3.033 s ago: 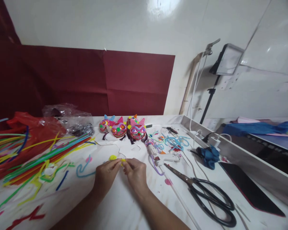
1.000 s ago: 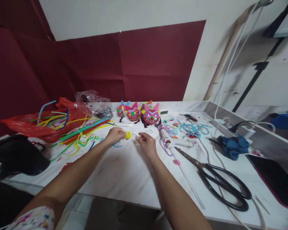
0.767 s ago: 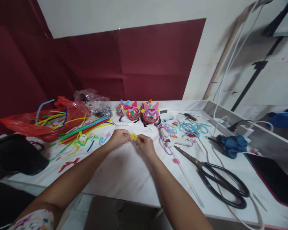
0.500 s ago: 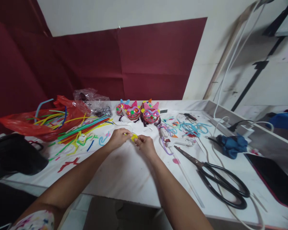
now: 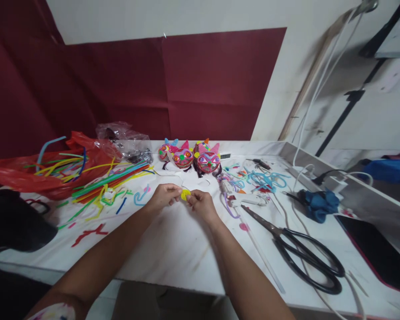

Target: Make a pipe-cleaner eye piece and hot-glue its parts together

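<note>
L hand: tips pinching yellow disc.
R hand: pinching opp. edge.
Disc: L-only 1 s ago, now 2-handed; prob. steadier to work.

Beyond the grip, maroon sheeting partly covered a pale wall; under the grip, a marbled white tabletop spread out.

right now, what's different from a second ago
The hands have come together: the right hand, which was apart from the yellow disc, has closed in and pinches it along with the left hand. The scissors, glue gun and toys stay as they were.
</note>
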A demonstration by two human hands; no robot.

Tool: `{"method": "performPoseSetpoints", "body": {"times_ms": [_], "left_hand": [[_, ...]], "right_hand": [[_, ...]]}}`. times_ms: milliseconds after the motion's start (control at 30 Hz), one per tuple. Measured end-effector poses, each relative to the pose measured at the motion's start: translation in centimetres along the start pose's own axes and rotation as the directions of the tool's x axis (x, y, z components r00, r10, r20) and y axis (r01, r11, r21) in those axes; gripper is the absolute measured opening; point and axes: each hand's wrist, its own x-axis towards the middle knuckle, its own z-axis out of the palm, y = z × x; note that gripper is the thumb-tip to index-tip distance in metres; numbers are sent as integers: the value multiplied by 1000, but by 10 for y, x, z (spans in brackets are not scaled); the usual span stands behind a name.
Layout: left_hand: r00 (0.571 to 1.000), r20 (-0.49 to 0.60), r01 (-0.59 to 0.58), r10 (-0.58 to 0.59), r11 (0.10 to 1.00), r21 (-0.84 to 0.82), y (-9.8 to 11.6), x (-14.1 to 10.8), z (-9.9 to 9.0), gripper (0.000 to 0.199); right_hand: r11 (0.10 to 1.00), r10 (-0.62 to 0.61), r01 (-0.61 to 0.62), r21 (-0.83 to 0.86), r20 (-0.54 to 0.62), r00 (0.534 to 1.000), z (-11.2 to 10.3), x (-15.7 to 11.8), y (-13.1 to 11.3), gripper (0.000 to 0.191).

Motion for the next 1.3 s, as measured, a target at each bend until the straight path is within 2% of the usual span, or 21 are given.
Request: {"method": "performPoseSetpoints", "body": {"times_ms": [400, 700, 967, 1300], "left_hand": [[993, -90, 58, -79, 975, -215, -14, -7, 12, 34], [991, -101, 60, -90, 961, -269, -17, -10, 20, 40], [987, -147, 33, -63, 980, -195, -19, -10, 20, 37], [975, -199, -100, 98, 995, 1, -17, -11, 19, 16]], "right_hand": [[971, 49, -46, 234, -6, 999, 4, 3, -1, 34], [936, 114, -94, 339, -41, 993, 5, -1, -5, 36], [924, 143, -114, 365, -53, 988, 6, -5, -9, 31], [947, 117, -102, 305, -30, 993, 3, -4, -13, 25]]}}
